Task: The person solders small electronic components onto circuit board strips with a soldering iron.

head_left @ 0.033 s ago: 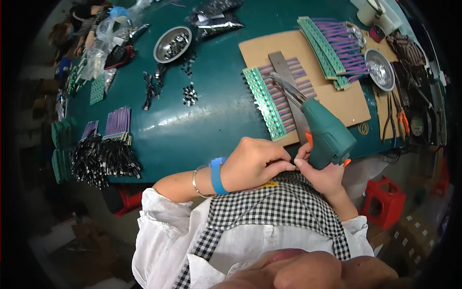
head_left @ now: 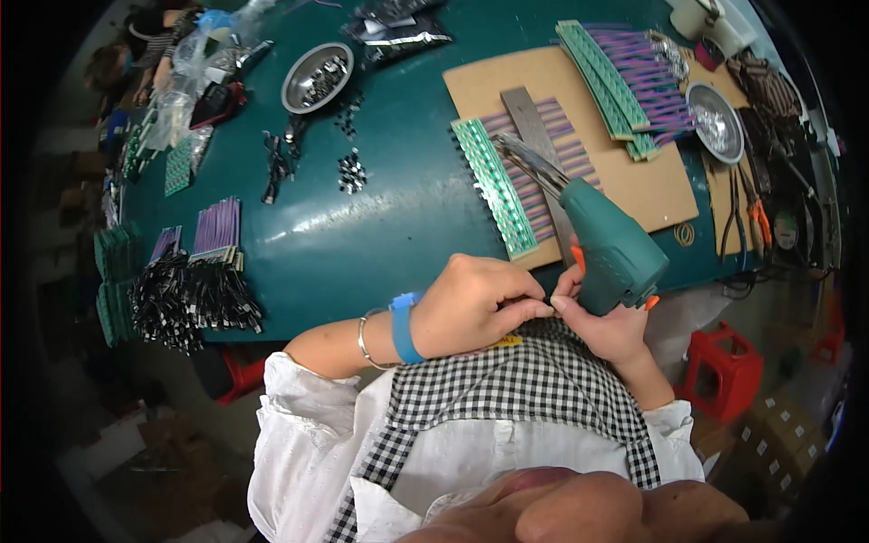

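Near the table's front edge, my left hand [head_left: 471, 303] and my right hand [head_left: 606, 330] meet with thumbs and forefingers pinched together. Whatever lies between the fingertips is too small to make out. A teal heat gun [head_left: 615, 240] with a metal nozzle and orange parts lies just above my right hand, partly covering it; whether that hand touches it, I cannot tell. Its nozzle rests over a grey metal bar [head_left: 534, 127]. Under the bar run purple and dark wires [head_left: 572, 163], joined to a green circuit board panel [head_left: 495, 187] on a cardboard sheet [head_left: 644, 195].
More wired green panels [head_left: 602, 81] lie at the back right beside a metal bowl [head_left: 715, 122]. Orange-handled pliers [head_left: 759, 222] are at far right. Another bowl [head_left: 317, 80] holds small metal parts, with loose ones [head_left: 352, 172] nearby. Bundled black cables [head_left: 195, 299] lie left. A red stool [head_left: 724, 371] stands below.
The whole view has shifted slightly. Both hands keep the same pinched pose, and the heat gun stays in place.
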Action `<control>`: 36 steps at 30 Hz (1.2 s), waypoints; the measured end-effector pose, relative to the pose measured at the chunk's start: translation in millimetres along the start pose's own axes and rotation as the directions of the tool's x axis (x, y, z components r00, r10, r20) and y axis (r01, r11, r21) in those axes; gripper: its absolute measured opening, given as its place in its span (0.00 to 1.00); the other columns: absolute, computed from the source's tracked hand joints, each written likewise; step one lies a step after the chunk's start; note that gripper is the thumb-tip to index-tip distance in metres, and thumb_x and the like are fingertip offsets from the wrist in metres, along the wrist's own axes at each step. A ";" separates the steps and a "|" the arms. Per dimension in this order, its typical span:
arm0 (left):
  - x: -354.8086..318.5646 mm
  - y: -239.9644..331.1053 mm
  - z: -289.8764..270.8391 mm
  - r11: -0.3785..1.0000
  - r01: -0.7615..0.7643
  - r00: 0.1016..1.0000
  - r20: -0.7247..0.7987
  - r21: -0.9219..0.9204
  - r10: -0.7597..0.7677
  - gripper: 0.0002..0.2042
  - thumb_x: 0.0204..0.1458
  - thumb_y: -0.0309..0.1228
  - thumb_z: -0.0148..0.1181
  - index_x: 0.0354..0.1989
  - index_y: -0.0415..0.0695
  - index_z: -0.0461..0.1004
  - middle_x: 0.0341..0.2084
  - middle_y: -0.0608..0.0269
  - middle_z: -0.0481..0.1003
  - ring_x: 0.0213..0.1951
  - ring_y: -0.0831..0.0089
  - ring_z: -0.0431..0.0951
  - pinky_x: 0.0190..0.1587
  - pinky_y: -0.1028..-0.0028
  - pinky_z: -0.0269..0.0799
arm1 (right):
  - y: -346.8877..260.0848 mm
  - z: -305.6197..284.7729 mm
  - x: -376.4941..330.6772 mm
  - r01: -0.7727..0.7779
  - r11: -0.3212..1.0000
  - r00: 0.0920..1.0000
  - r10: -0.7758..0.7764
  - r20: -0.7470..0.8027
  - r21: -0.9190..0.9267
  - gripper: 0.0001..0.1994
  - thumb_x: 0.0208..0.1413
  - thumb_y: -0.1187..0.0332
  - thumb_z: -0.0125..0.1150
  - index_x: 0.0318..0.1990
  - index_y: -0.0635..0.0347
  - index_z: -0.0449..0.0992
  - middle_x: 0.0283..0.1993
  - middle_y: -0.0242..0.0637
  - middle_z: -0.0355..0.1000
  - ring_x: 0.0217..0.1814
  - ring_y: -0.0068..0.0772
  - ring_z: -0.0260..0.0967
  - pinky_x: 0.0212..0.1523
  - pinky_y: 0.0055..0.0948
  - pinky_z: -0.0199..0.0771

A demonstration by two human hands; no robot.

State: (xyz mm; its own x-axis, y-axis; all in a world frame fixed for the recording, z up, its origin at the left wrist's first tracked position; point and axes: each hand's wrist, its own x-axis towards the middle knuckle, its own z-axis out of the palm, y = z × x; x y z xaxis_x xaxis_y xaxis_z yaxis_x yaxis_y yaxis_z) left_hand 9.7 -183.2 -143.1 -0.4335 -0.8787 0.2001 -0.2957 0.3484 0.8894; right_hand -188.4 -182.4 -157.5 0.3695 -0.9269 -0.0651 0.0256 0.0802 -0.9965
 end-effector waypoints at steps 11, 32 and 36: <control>-2.6 -4.7 -16.4 0.926 0.282 0.946 0.234 -0.251 -0.224 0.02 0.44 0.20 0.61 0.26 0.35 0.75 0.22 0.59 0.77 0.22 0.77 0.76 0.24 0.80 0.71 | -0.3 0.9 0.4 0.021 0.992 0.996 -0.011 0.087 -0.123 0.06 0.45 0.80 0.61 0.32 0.64 0.73 0.29 0.34 0.71 0.29 0.25 0.70 0.31 0.21 0.71; -7.4 -42.7 -2.2 0.466 0.593 0.704 0.143 -0.657 -0.695 0.04 0.54 0.25 0.52 0.30 0.37 0.69 0.22 0.57 0.75 0.21 0.75 0.75 0.24 0.80 0.72 | 7.7 -50.1 -40.2 -0.008 0.946 0.995 0.038 -0.087 0.325 0.29 0.43 0.74 0.62 0.53 0.75 0.58 0.19 0.36 0.63 0.17 0.25 0.62 0.19 0.19 0.64; -5.4 -43.4 -3.9 0.449 0.618 0.701 0.193 -0.645 -0.687 0.04 0.54 0.26 0.51 0.30 0.38 0.68 0.21 0.58 0.75 0.21 0.75 0.75 0.24 0.80 0.72 | 9.9 -57.1 -44.7 -0.020 0.947 1.000 0.025 -0.011 0.322 0.29 0.43 0.74 0.61 0.53 0.75 0.58 0.20 0.35 0.62 0.18 0.25 0.62 0.20 0.19 0.64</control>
State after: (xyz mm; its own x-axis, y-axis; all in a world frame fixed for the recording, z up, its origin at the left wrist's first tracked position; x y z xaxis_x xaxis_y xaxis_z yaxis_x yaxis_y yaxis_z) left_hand 28.2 -194.9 -181.2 -0.2651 -0.7918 -0.5502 0.1488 -0.5974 0.7880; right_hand -257.7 -161.1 -167.5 0.3598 -0.9286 -0.0905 0.3155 0.2124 -0.9249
